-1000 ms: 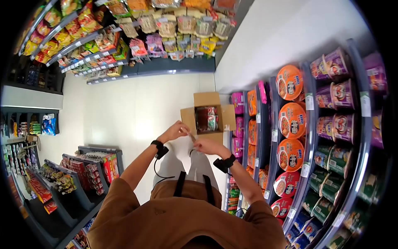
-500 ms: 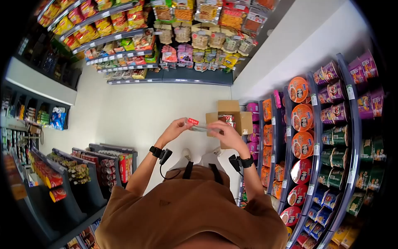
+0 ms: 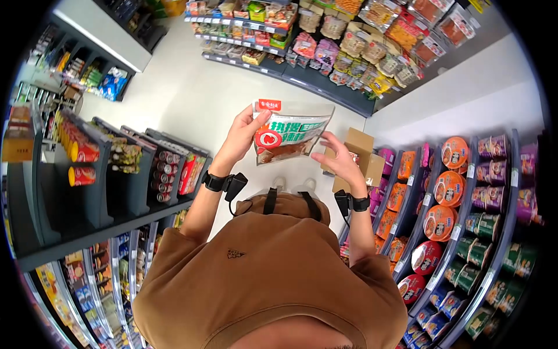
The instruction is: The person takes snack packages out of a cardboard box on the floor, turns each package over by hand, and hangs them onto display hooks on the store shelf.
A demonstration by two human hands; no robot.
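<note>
A clear snack bag (image 3: 290, 135) with a red tab and green lettering is held up in front of my body, its printed face turned towards me. My left hand (image 3: 244, 135) pinches its left edge, thumb on the front. Beside the bag's right edge is my right hand (image 3: 342, 160), fingers apart and curved, with nothing held between them. Below and behind that hand, an open cardboard box (image 3: 359, 141) stands on the floor, partly hidden by the hand.
Cup noodles (image 3: 440, 223) fill the shelves on the right. Hanging snack bags (image 3: 353, 43) line the rack ahead. To the left stand dark shelves (image 3: 110, 174) with cans and packets. Pale floor (image 3: 192, 99) lies between them.
The bag has been raised and turned so that its front shows. My right hand has come off it and opened. The view has turned, with the box now further right.
</note>
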